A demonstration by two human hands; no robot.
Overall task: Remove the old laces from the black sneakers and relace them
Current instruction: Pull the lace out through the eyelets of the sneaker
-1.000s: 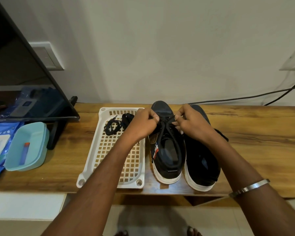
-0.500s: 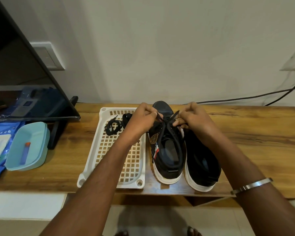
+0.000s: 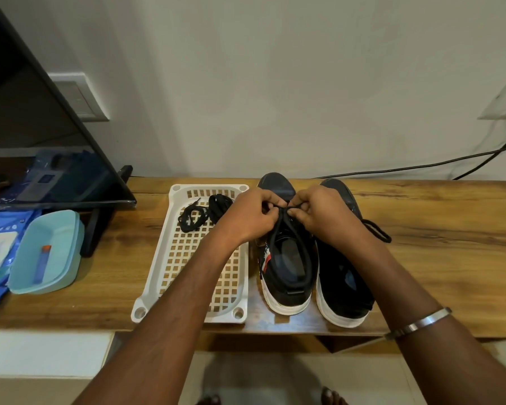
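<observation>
1. Both hands have drawn closer together since half a second ago, meeting over the throat of the left sneaker (image 3: 287, 258), where the lace (image 3: 278, 226) now runs short and taut between them.
2. The left hand (image 3: 253, 216) pinches the lace with curled fingers; the right hand (image 3: 319, 213) pinches its other end the same way, knuckles nearly touching the left's.
3. The left sneaker stands on the wooden counter (image 3: 435, 229), heel toward the person, just beside a white lattice tray (image 3: 187, 273); the right sneaker (image 3: 342, 276) stands touching its other flank, a loose lace end (image 3: 377, 230) trailing onto the wood.
4. Old laces (image 3: 205, 213) — two dark coils — lie at the tray's far end.
5. Handling, as a judgement: the lace looks like soft round cord, light and limp, likely to slip through eyelets only if led by its stiff tip — best pinched close to the end. The sneaker seems light, with a pliant fabric upper and a firm white rubber sole; steadying it at the eyelet row should keep it from sliding.
6. Materials elsewhere: a smooth pale-blue plastic tub (image 3: 47, 252) holding a small tube sits at the left, a glossy dark screen (image 3: 41, 141) behind it.
</observation>
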